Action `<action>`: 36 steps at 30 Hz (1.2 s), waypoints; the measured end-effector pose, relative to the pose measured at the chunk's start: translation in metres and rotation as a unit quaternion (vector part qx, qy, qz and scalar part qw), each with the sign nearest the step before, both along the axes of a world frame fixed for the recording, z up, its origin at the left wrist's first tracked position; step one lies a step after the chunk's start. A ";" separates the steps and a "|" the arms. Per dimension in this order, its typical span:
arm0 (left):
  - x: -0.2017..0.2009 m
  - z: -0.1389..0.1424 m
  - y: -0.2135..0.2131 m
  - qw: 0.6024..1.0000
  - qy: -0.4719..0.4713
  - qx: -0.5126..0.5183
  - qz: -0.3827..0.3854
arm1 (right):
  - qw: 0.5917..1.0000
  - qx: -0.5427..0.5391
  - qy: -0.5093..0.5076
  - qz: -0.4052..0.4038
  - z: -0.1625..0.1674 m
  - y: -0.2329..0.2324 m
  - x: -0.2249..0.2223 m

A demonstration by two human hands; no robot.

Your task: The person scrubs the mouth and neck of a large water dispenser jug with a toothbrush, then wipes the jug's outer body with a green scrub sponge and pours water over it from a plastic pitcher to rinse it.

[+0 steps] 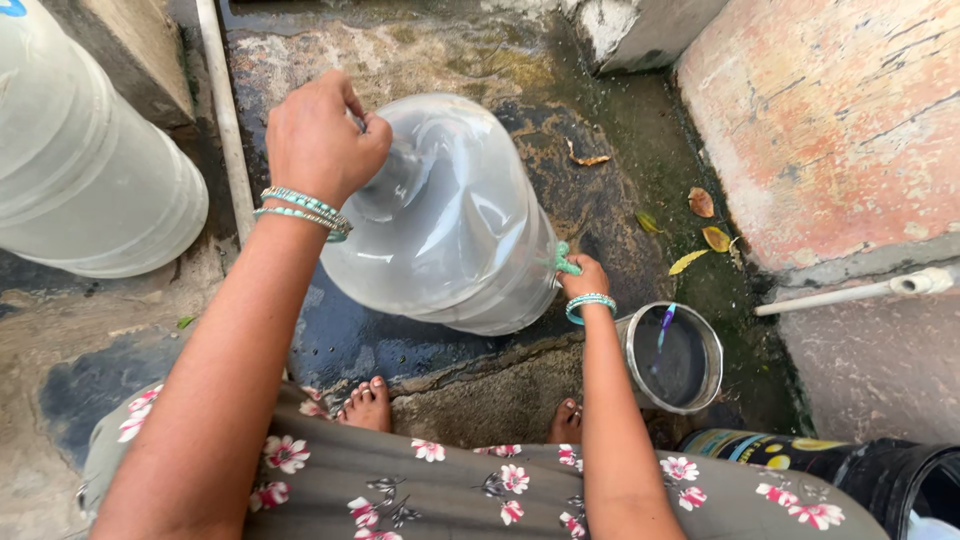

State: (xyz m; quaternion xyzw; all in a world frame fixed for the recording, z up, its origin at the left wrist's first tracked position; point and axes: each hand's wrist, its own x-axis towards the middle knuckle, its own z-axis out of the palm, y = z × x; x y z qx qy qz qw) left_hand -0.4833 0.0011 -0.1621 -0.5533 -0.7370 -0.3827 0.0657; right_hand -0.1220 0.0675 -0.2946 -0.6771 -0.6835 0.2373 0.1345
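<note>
2 hands on 1 big jug [450,220]: L fingers [320,140] clamp neck, R fingers [585,278] press scrubber [566,262].

Wet, stained concrete floor [560,140], clear water jug [450,220] tilted on it, steel pot [675,358] just right of the jug, dry leaves [700,225] beyond the pot, second jug [80,160] far left

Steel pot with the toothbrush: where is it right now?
In the head view the steel pot sits on the wet ground at lower right, just right of the right hand, which scrubs the clear water jug, and above the black bucket.
</note>
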 end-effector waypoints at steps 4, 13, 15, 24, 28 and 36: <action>0.000 0.002 -0.001 0.999 -0.018 -0.031 -0.002 | 0.998 0.036 -0.034 -0.047 -0.003 0.003 -0.007; -0.018 -0.016 0.011 0.999 -0.002 -0.035 0.020 | 0.935 0.012 0.201 -0.293 -0.012 0.016 0.103; -0.022 -0.021 0.016 1.000 0.019 -0.013 0.014 | 0.885 0.154 0.373 -0.231 -0.011 0.009 0.143; -0.012 -0.013 0.028 0.996 0.066 -0.052 0.028 | 0.969 -0.116 -0.127 -0.177 -0.055 -0.029 0.211; -0.002 -0.012 0.030 0.996 0.056 -0.067 0.024 | 0.959 -0.158 -0.187 -0.141 -0.074 -0.036 0.207; 0.002 -0.018 0.039 0.992 0.119 -0.042 0.003 | 0.942 -0.189 -0.138 -0.240 -0.084 -0.034 0.204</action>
